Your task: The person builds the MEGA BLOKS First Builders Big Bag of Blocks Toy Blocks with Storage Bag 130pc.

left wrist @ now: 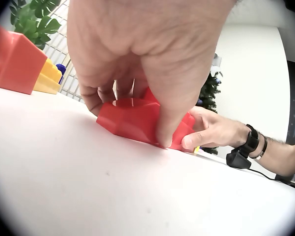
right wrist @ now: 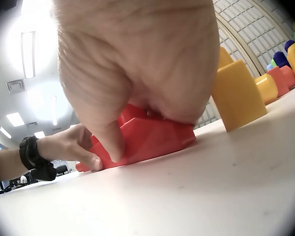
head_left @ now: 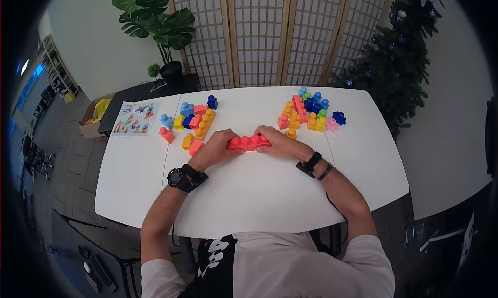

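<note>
A long red toy building block with a row of round studs lies on the white table in front of the person. My left hand grips its left end, thumb on the near side and fingers curled over the far side. At the other end my right hand holds it the same way. In the left wrist view the block's smooth angled side shows under the palm, low against the tabletop. The right wrist view shows its red side beneath the right palm; the far fingers are mostly hidden there.
Left of the hands lies a loose group of blocks, among them a long yellow block and a red block. A second group with dark blue blocks sits at the back right. A printed sheet lies on the table's left side.
</note>
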Demonstrator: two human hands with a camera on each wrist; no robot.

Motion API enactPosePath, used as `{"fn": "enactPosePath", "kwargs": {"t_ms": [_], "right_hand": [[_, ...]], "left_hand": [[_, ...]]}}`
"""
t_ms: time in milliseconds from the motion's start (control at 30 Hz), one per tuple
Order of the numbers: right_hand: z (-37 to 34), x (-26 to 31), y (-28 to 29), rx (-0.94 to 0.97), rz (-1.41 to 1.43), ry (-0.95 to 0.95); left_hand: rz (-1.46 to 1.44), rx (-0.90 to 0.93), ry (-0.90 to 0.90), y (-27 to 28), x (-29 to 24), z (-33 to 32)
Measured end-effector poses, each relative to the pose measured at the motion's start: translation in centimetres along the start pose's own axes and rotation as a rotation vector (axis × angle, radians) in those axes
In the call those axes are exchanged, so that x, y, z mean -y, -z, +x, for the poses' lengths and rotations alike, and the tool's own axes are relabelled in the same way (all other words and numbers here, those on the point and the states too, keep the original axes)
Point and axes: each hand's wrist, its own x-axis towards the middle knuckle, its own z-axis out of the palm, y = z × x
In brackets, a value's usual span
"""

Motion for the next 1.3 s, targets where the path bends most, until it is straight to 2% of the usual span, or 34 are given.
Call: {"fn": "enactPosePath", "kwargs": {"t_ms": [400,533,600,633,700,733,800,833,867,933,967,1067,1167,1300], "right_hand": [[0.1,-0.2,-0.3,-0.005,-0.121,0.065],[0.1,1.0,0.1,0.03,-0.19,0.014],[-0.5,3.1,0.9,-0.135,-0.116,0.089],[-0.3,3.4,1.5,-0.133,-0.117,0.092],[0.5,3.3,3.6,-0.324,-0.013,-0.05],[0.6,2.6,4.6,-0.472,-0.073,-0.039],[0.2,0.4,7.0,-0.635,-0.483,-0.172],[0.4,-1.4,7.9,-0.569,-0.698,-0.382],[0.2,-3.5,8.0,-0.568,-0.701,-0.383],[0.4,-6.3,8.4,-0.517,-0.806,-0.738],[0.5,-6.7,8.4,-0.434,-0.794,-0.812],[0.6,-7.8,8.1,-0.466,-0.647,-0.857],[0.5,-8.1,8.4,-0.415,-0.595,-0.837],[0.8,-7.8,7.9,-0.449,-0.718,-0.827]], "left_hand": [[0.045,0.095,0.033,-0.7,1.0,0.2],[0.063,0.119,0.038,-0.6,1.2,0.1],[0.066,0.119,0.043,0.0,1.1,0.2],[0.037,0.122,0.049,0.5,0.6,0.1],[-0.001,0.125,0.058,1.3,-0.2,-0.1],[-0.011,0.091,0.076,1.7,-0.4,-0.2],[-0.024,0.061,0.092,2.6,-0.9,-0.6],[0.001,0.009,0.086,3.2,-1.3,-0.8],[0.025,-0.046,0.08,3.5,-1.4,-0.9],[0.038,-0.078,0.068,4.0,-1.2,-1.0],[0.054,-0.106,0.061,4.3,-1.0,-1.1],[0.079,-0.125,0.044,4.7,-0.3,-1.4],[0.099,-0.139,0.055,4.7,0.1,-1.6],[0.095,-0.14,0.052,4.7,0.2,-1.6]]}}
